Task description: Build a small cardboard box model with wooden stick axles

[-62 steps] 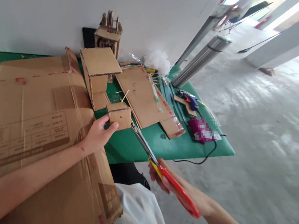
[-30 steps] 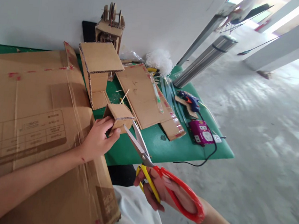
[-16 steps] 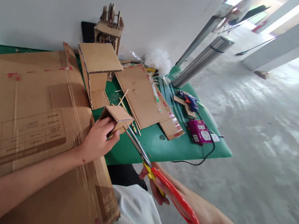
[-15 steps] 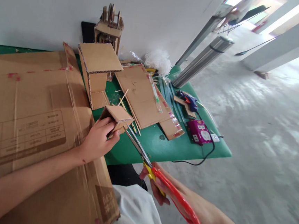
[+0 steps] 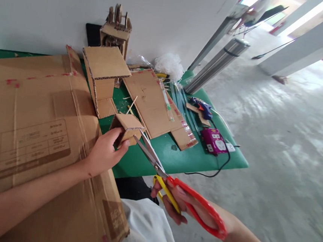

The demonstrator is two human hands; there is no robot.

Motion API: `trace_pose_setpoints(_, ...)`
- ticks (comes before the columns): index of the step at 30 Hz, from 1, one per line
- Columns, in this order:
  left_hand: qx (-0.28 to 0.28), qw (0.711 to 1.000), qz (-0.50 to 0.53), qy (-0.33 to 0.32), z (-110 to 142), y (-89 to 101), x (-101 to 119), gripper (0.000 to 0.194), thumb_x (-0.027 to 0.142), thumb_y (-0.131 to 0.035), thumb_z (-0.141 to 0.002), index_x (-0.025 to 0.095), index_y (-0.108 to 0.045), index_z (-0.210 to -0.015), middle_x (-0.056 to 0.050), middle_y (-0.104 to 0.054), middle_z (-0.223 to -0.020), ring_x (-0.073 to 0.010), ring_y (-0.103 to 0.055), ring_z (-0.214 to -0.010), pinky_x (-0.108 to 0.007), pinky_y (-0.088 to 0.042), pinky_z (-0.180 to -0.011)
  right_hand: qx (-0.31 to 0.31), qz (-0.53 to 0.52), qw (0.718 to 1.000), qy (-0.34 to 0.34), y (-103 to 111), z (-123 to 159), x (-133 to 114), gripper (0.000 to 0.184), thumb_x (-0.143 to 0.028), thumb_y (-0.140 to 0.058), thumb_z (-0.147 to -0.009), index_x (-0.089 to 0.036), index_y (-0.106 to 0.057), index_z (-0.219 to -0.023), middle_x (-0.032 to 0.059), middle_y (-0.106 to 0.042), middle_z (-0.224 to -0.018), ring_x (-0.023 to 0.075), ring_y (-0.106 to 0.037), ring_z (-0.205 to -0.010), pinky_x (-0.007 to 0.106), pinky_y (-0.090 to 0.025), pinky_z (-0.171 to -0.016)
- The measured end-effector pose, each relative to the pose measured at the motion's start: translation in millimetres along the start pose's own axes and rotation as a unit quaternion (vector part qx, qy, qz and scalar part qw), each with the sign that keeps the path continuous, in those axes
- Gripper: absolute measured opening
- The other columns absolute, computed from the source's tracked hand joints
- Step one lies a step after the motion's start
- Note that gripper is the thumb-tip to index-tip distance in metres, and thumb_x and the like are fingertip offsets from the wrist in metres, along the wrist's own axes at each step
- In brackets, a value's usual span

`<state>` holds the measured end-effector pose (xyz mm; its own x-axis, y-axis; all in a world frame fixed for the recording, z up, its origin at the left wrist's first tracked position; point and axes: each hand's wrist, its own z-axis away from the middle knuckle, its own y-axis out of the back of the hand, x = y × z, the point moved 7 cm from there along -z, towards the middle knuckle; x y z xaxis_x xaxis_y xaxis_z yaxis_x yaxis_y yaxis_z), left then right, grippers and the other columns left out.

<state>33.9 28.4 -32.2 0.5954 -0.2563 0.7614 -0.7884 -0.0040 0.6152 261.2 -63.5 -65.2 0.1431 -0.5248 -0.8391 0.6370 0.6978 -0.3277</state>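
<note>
Cardboard forms the small box (image 5: 129,121) over the desk (image 5: 186,159), pinched in the left hand's (image 5: 103,151) grip; the right hand's (image 5: 175,199) grip holds scissors (image 5: 160,169), blades parted against it.

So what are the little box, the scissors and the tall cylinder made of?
The little box: matte brown cardboard, likely corrugated, going by its rough layered edge. The scissors: grey, shiny blades, probably steel; smooth, bright red and yellow handles, likely plastic. The tall cylinder: polished metal or a metallic coating, judging by its silvery streaks.
</note>
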Motion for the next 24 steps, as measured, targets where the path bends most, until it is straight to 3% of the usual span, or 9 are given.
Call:
trace_pose_setpoints(3, 0.027, 0.999, 0.001, 0.017, -1.3, 4.0, -3.1, 0.020, 0.039, -0.058, -0.093, 0.020, -0.059, -0.098, -0.004, -0.072, -0.093, -0.0217, -0.065, -0.086, -0.034, -0.049, -0.080, -0.003, -0.005, 1.000, -0.004, 0.1, -1.8, 1.1, 0.053, -0.056, -0.024, -0.104, -0.017, -0.055, -0.122, 0.0004, -0.056, -0.068, 0.0106, -0.038, -0.055, 0.029, -0.032, -0.058)
trace_pose_setpoints(7, 0.048, 0.997, -0.055, -0.019, -1.2, 7.6, 2.5, 0.023, 0.041, -0.057, -0.095, 0.021, -0.060, -0.085, -0.001, -0.070, -0.081, -0.0210, -0.063, -0.081, -0.036, -0.047, -0.085, 0.005, 0.018, 1.000, -0.010, 1.7, 0.2, -3.2, 0.054, -0.057, -0.027, -0.103, -0.016, -0.055, -0.124, 0.0018, -0.057, -0.071, 0.0115, -0.040, -0.057, 0.029, -0.033, -0.059)
trace_pose_setpoints(11, 0.068, 0.994, -0.072, -0.055, 0.5, 9.8, 7.3, 0.026, 0.044, -0.057, -0.097, 0.022, -0.065, -0.088, 0.000, -0.070, -0.079, -0.0196, -0.062, -0.079, -0.035, -0.044, -0.084, 0.041, 0.089, 0.995, -0.036, 5.0, 6.0, -15.4, 0.060, -0.069, -0.037, -0.096, -0.019, -0.053, -0.124, 0.0007, -0.053, -0.074, 0.0128, -0.043, -0.061, 0.030, -0.036, -0.060)
trace_pose_setpoints(14, 0.080, 0.992, -0.070, -0.061, 0.9, 11.1, 7.0, 0.029, 0.047, -0.059, -0.096, 0.022, -0.068, -0.087, 0.001, -0.070, -0.077, -0.0188, -0.062, -0.077, -0.035, -0.043, -0.083, 0.104, 0.185, 0.976, -0.044, 9.5, 10.1, -29.9, 0.057, -0.072, -0.039, -0.094, -0.021, -0.055, -0.116, 0.0011, -0.053, -0.078, 0.0137, -0.045, -0.065, 0.030, -0.042, -0.063)
trace_pose_setpoints(18, 0.096, 0.992, -0.059, -0.061, 0.7, 14.7, 6.3, 0.031, 0.048, -0.060, -0.096, 0.022, -0.069, -0.082, 0.002, -0.070, -0.075, -0.0179, -0.062, -0.075, -0.034, -0.042, -0.082, 0.207, 0.358, 0.910, -0.038, 16.6, 15.0, -44.6, 0.043, -0.063, -0.040, -0.097, -0.023, -0.053, -0.105, 0.0037, -0.061, -0.086, 0.0172, -0.054, -0.074, 0.032, -0.048, -0.070)
trace_pose_setpoints(21, 0.100, 0.991, -0.046, -0.072, 0.1, 15.9, 6.5, 0.031, 0.048, -0.059, -0.096, 0.022, -0.068, -0.082, 0.002, -0.070, -0.075, -0.0178, -0.062, -0.074, -0.035, -0.043, -0.082, 0.268, 0.460, 0.846, -0.042, 23.0, 18.9, -46.5, 0.038, -0.056, -0.044, -0.097, -0.023, -0.050, -0.115, 0.0034, -0.064, -0.087, 0.0180, -0.058, -0.070, 0.032, -0.048, -0.065)
trace_pose_setpoints(24, 0.102, 0.990, -0.043, -0.092, 0.2, 14.9, 6.5, 0.030, 0.049, -0.061, -0.095, 0.021, -0.067, -0.083, 0.000, -0.071, -0.080, -0.0196, -0.064, -0.080, -0.037, -0.044, -0.085, 0.324, 0.550, 0.770, -0.004, 27.8, 21.9, -51.9, 0.043, -0.050, -0.051, -0.094, -0.021, -0.047, -0.125, 0.0055, -0.067, -0.091, 0.0173, -0.059, -0.062, 0.032, -0.049, -0.059)
